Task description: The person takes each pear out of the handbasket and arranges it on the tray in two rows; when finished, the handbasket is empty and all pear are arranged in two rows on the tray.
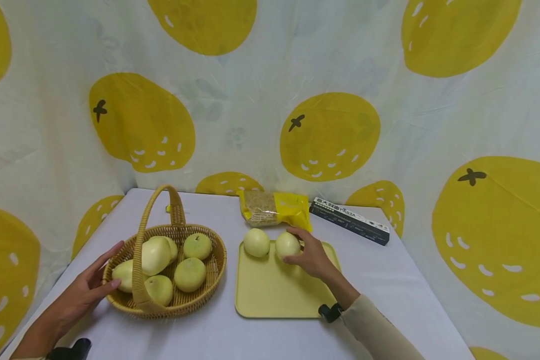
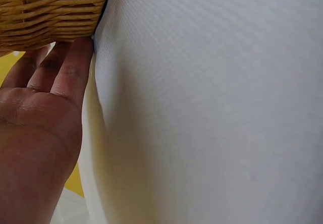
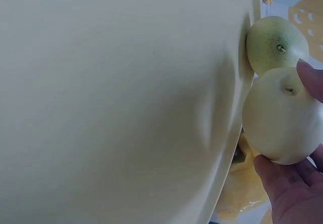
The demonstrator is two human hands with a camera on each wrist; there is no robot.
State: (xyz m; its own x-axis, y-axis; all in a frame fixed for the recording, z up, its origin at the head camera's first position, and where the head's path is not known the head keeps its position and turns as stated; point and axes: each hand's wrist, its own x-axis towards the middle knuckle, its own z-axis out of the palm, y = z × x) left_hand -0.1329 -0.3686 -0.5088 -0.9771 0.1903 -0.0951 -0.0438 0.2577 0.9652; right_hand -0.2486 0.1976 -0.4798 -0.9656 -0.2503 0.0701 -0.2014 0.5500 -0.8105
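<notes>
My right hand (image 1: pixel 314 256) holds a pale, round melon (image 1: pixel 286 246) over the far edge of a yellow tray (image 1: pixel 274 295). In the right wrist view, thumb and fingers lie on opposite sides of this melon (image 3: pixel 282 120), its short stem showing. Just left of it, a second pale melon (image 1: pixel 256 243) sits at the tray's far left corner. My left hand (image 1: pixel 86 286) rests against the left side of a wicker basket (image 1: pixel 184 309), fingers spread along it. The left wrist view shows straight fingers touching the basket's woven wall (image 2: pixel 50 17). Several pale melons (image 1: pixel 190 275) lie inside the basket.
A tall handle (image 1: pixel 139 250) arches over the basket. Behind the tray lies a yellow, partly clear food packet (image 1: pixel 274 207). A long black pasta box (image 1: pixel 350 220) lies at the back right. A fruit-patterned curtain (image 1: pixel 252 115) hangs behind and beside the white-covered table (image 1: pixel 378 295).
</notes>
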